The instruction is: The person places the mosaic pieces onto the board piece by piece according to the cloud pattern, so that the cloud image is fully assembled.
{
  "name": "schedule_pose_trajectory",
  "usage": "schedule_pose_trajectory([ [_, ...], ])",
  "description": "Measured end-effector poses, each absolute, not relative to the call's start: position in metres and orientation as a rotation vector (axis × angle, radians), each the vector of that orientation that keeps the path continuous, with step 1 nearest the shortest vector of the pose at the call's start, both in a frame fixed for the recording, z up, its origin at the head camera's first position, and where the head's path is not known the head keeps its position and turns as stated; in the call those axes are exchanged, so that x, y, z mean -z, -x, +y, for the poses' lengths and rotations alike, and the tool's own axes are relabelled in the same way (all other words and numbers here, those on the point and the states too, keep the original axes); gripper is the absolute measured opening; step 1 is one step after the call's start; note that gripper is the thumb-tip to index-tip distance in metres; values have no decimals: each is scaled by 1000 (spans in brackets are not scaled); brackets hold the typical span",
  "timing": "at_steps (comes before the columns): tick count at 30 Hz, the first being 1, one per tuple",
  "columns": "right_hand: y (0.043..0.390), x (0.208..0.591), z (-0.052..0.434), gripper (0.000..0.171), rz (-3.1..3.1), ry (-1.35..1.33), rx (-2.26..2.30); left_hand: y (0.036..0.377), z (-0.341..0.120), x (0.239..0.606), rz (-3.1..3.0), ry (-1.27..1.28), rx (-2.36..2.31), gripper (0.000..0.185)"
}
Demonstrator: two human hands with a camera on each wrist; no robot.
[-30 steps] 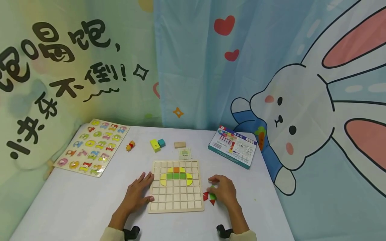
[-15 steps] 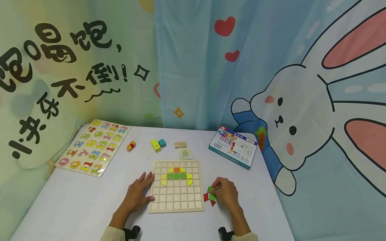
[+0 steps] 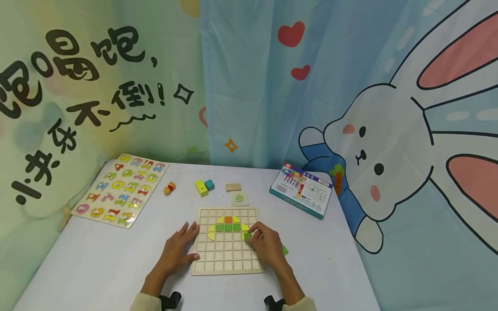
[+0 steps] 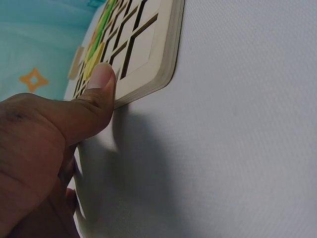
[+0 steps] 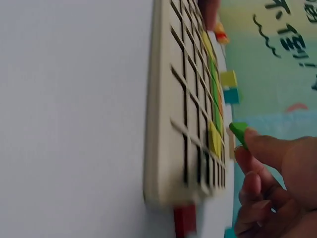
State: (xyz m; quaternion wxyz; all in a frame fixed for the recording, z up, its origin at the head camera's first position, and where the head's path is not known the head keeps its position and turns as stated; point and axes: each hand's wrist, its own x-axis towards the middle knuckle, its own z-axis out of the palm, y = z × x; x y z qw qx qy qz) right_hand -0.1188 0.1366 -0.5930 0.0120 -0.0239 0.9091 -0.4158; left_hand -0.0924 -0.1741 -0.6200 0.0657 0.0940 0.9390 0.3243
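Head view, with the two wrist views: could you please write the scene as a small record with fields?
left hand: thumb touches the left edge of the grid board
right hand: pinches a green piece over the board's right side
on the board: green squares, yellow pieces, orange square
right of the board: red piece, loose green piece partly hidden by the wrist
behind the board: small card, wooden block
back right: box
back left: picture sheet

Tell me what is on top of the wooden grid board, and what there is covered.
On the board lie yellow pieces, green squares and an orange square. The right hand pinches a green piece over the board's right side; cells beneath are hidden in the head view.
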Motion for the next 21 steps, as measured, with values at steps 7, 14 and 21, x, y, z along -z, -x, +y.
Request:
schedule_pose_trajectory([
  [7,126,602,104,15,2878,34,1253,92,-173,621,2837,-282,-992,96],
  [14,131,605,93,13,2943,16,1200,92,-174,621,2823,-271,-1003,96],
  [21,134,607,96,16,2955,14,1138,92,-174,620,2814,-278,-1016,95],
])
